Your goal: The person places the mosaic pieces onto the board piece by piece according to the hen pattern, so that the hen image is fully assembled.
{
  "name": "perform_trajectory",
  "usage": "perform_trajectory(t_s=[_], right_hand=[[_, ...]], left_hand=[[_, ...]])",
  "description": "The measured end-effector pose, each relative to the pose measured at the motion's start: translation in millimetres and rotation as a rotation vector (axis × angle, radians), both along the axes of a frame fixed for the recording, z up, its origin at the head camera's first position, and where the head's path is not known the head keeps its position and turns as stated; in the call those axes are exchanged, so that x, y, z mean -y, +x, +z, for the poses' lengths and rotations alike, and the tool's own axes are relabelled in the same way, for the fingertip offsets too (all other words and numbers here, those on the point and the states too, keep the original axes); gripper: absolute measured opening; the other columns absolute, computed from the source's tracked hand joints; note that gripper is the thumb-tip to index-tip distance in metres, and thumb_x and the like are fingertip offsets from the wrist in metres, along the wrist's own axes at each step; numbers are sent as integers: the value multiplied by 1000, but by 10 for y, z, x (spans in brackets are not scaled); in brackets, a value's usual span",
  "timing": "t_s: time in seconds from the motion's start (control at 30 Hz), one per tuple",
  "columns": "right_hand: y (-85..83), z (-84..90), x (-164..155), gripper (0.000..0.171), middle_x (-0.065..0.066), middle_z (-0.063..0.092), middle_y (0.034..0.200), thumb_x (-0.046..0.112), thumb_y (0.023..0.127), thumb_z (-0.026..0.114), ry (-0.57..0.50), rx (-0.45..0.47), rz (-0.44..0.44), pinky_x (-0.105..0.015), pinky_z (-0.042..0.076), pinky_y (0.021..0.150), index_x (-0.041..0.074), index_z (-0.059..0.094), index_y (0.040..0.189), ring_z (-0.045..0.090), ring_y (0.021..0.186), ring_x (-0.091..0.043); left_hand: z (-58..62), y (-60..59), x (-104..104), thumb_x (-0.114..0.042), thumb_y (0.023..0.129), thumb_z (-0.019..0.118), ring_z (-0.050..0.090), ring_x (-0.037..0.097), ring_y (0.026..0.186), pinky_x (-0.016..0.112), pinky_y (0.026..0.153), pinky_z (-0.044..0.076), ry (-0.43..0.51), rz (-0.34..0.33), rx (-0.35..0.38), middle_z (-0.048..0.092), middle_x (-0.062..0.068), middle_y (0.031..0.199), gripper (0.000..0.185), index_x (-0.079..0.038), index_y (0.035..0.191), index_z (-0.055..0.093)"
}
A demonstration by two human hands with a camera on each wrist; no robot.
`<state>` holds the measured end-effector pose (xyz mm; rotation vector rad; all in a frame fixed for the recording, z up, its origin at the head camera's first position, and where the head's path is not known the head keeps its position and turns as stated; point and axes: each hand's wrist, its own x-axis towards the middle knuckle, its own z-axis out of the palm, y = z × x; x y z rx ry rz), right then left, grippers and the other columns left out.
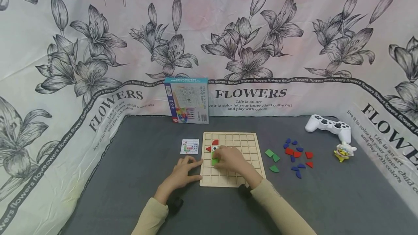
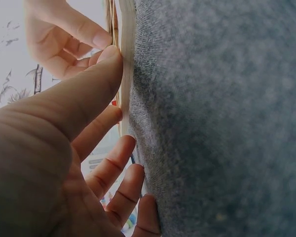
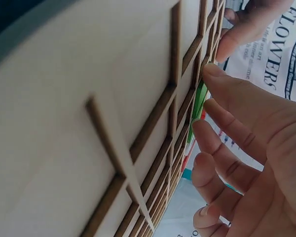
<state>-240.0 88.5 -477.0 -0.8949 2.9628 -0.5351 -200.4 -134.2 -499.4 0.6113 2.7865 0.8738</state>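
left hand (image 2: 54, 148) thumb on wooden board (image 2: 126, 59) edge

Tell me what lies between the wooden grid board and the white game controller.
In the head view, loose green, red and blue puzzle pieces lie on grey cloth between the wooden grid board and the white game controller.

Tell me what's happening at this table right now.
A person is filling a wooden grid board with coloured shapes. The right hand presses a green piece into a cell below some red pieces, while the left hand steadies the board's left edge. Loose pieces lie to the right, a pattern card to the left.
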Motion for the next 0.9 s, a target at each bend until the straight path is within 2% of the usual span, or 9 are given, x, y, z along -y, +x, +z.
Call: perform_trajectory(t_s=[0.27, 0.67, 0.9], right_hand=[[37, 31, -37, 24, 3, 60, 83, 31, 73, 78, 17, 27, -19, -33, 43, 65, 18, 68, 91, 55, 73, -13], [86, 64, -248, 19, 0, 62, 87, 23, 76, 75, -21, 43, -57, -37, 45, 70, 16, 68, 92, 59, 78, -18], [98, 29, -471, 19, 4, 59, 88, 25, 75, 76, -10, 8, -91, -34, 44, 68, 19, 70, 92, 58, 76, -13]], left_hand=[[7, 7, -2, -37, 83, 68, 34, 22, 97, 45, 81, 31, -1, -2, -9, 42, 2, 112, 59, -15, 135, 50], [29, 15, -7, -34, 83, 68, 33, 23, 98, 48, 82, 30, 14, 2, -3, 42, 2, 113, 58, -14, 135, 50], [12, 6, -9, -36, 82, 69, 34, 22, 97, 46, 81, 30, 1, 3, -11, 43, 2, 112, 60, -15, 135, 50]])
